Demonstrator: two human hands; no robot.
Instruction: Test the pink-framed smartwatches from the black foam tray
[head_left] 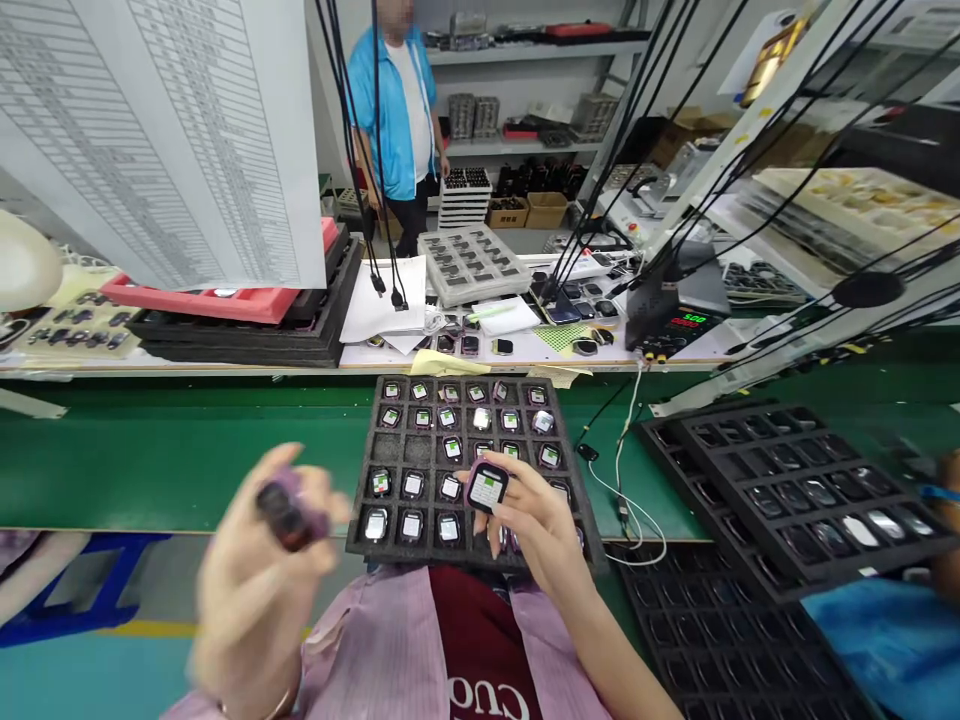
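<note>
My left hand (259,575) is raised left of the black foam tray, its fingers closed round a dark smartwatch case (289,512) with a purple edge; both are blurred by motion. Over the tray's right half, my right hand (544,520) pinches a purple-rimmed smartwatch (487,487) by its edges, lit screen facing up. The foam tray (386,447) lies in front of me with rows of similar watches, many screens lit in white and green. Two pockets at its left side hold no watch. My right hand hides part of the lower right pockets.
Stacked foam trays with watches (814,480) stand at the right, beside a co-worker's blue sleeve (892,640). A power supply (675,305), hanging cables and a clear-lidded box (474,265) occupy the shelf ahead. A person in a blue jacket (394,110) stands behind it.
</note>
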